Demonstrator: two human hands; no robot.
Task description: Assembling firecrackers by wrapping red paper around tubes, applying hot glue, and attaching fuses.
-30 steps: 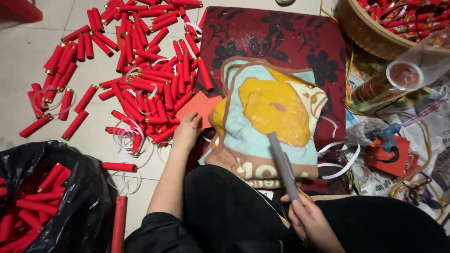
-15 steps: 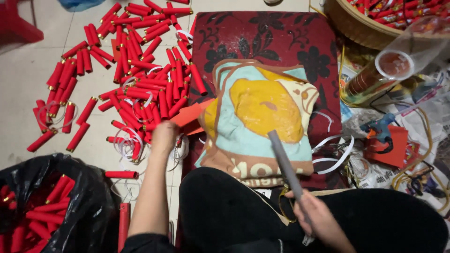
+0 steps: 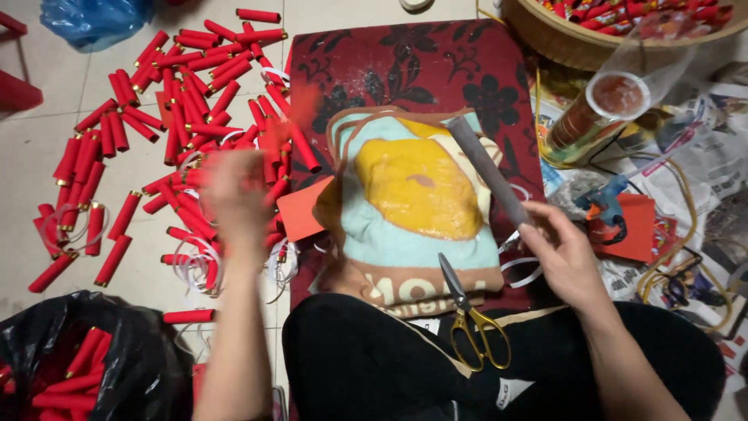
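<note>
My right hand (image 3: pixel 562 253) grips the lower end of a long grey tube (image 3: pixel 485 165), which slants up and left over a yellow and teal cushion (image 3: pixel 413 195). My left hand (image 3: pixel 232 196) is blurred by motion above the edge of a heap of short red tubes (image 3: pixel 179 109); I cannot make out whether it holds anything. A red paper sheet (image 3: pixel 300 212) lies between that hand and the cushion. Gold-handled scissors (image 3: pixel 474 327) rest on my lap at the cushion's near edge.
The cushion sits on a dark red floral mat (image 3: pixel 421 62). A black bag (image 3: pixel 93 366) with red tubes is at bottom left. At right are a wicker basket (image 3: pixel 565 43), a clear plastic jar (image 3: pixel 615 101), a blue glue gun (image 3: pixel 604 199) and newspapers.
My left hand has lifted from the red sheet's edge and is moving fast over the tube heap. My right hand has raised the grey tube up and to the right.
</note>
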